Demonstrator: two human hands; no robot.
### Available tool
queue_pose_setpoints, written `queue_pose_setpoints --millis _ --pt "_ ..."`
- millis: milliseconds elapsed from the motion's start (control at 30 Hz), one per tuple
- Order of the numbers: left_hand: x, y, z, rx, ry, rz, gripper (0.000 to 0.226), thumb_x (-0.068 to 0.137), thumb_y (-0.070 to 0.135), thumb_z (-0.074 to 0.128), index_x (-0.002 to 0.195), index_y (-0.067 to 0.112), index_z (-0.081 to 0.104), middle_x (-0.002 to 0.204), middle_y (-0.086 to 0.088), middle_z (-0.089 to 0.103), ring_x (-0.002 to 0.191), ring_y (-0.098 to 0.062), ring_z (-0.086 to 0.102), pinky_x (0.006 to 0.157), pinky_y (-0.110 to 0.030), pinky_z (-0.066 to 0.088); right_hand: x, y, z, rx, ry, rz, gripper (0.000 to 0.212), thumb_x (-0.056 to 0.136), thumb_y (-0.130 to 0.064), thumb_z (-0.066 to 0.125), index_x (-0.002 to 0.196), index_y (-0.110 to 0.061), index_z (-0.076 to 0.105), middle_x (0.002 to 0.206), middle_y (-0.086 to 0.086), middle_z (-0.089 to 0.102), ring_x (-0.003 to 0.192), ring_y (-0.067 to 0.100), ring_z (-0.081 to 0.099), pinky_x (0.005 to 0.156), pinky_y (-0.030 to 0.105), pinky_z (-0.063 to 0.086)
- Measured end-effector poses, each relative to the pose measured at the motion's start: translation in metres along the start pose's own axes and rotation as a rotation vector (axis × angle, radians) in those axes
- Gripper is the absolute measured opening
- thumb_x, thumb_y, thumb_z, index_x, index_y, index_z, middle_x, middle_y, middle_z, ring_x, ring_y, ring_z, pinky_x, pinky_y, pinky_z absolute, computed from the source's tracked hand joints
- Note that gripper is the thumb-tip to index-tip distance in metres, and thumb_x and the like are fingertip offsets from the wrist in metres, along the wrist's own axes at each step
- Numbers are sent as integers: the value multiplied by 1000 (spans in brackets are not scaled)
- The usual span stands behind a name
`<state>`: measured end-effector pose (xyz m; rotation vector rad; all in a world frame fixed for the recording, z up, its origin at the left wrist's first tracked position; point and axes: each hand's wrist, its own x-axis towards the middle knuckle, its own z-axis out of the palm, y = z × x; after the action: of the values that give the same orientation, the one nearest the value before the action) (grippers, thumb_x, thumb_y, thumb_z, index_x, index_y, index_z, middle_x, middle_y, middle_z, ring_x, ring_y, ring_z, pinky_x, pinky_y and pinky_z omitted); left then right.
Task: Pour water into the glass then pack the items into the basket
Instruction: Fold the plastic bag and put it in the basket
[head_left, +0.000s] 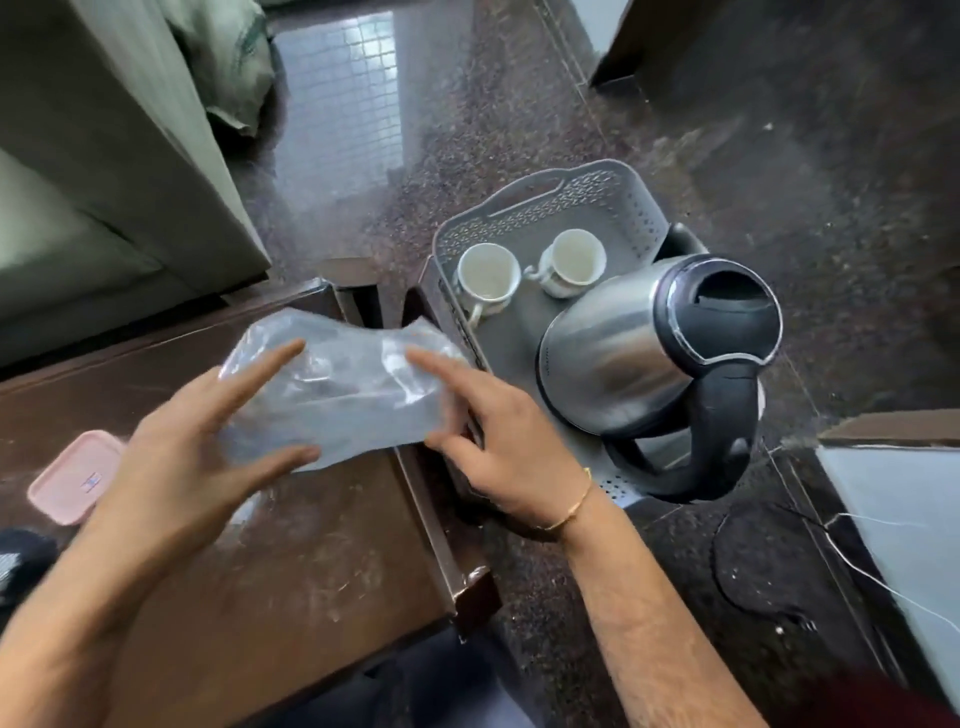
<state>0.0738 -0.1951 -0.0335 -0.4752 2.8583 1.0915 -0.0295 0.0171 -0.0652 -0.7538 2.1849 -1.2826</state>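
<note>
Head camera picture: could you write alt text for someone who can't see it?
Two bare hands, left hand and right hand, hold a blurred clear plastic container between them above a dark wooden table. To the right, on the floor, a grey basket holds two white cups and a steel kettle.

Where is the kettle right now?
In the head view, the steel kettle sits in the near end of the grey basket on the floor, right of the table, with two white cups behind it.
</note>
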Motion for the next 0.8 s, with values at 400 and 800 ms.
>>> queue_pose_setpoints --millis 400,800 --pt "41 73 14 -802 162 -122 12 77 28 70 85 21 66 75 6 71 67 -5 62 59 -19 52 2 -43 -26 653 403 228 107 56 -37 79 143 -25 17 147 -5 30 137 1 30 116 27 25" --pt "30 100 96 -920 -20 3 40 80 38 64 112 17 54 113 -5 64 106 -17 61 95 -32 49 -113 -10 -25 -175 864 214 25 75 -27 69 96 -19 59 80 -8 59 73 5 57 72 25 54"
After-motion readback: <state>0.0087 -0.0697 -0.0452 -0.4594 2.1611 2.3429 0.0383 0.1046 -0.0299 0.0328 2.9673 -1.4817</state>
